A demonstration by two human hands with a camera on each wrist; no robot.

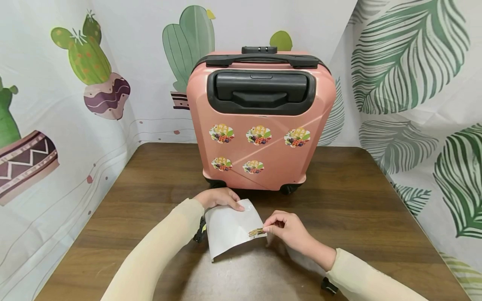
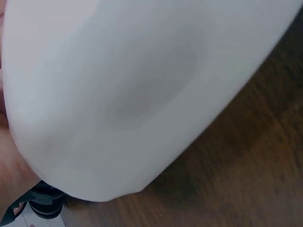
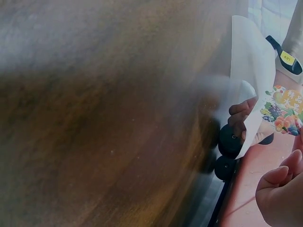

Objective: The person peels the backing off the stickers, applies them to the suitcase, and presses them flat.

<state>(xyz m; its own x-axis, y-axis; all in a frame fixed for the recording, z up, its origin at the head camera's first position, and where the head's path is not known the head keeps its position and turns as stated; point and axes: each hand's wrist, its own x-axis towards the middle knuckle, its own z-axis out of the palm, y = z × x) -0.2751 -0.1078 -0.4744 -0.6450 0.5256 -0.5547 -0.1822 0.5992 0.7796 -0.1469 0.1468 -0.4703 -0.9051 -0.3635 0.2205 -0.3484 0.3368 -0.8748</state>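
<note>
My left hand (image 1: 220, 197) holds a white sticker sheet (image 1: 229, 228) above the table, thumb on top and fingers underneath. At the sheet's lower right corner, the fingertips of my right hand (image 1: 289, 230) pinch the edge of a fruit-print sticker (image 1: 257, 232). In the right wrist view the sticker (image 3: 283, 111) shows colourful fruit and yellow lettering; how much of it still touches the sheet I cannot tell. Behind both hands stands a pink suitcase (image 1: 284, 171) with several matching stickers in two rows. The sheet (image 2: 142, 94) fills most of the left wrist view, hiding most of the left hand.
The suitcase stands upright on black wheels (image 1: 288, 189) on a brown wooden table (image 1: 350, 209). Its black handle (image 1: 260, 98) is recessed near the top. A white cloth backdrop (image 1: 143, 83) printed with cacti and leaves hangs behind and beside the table.
</note>
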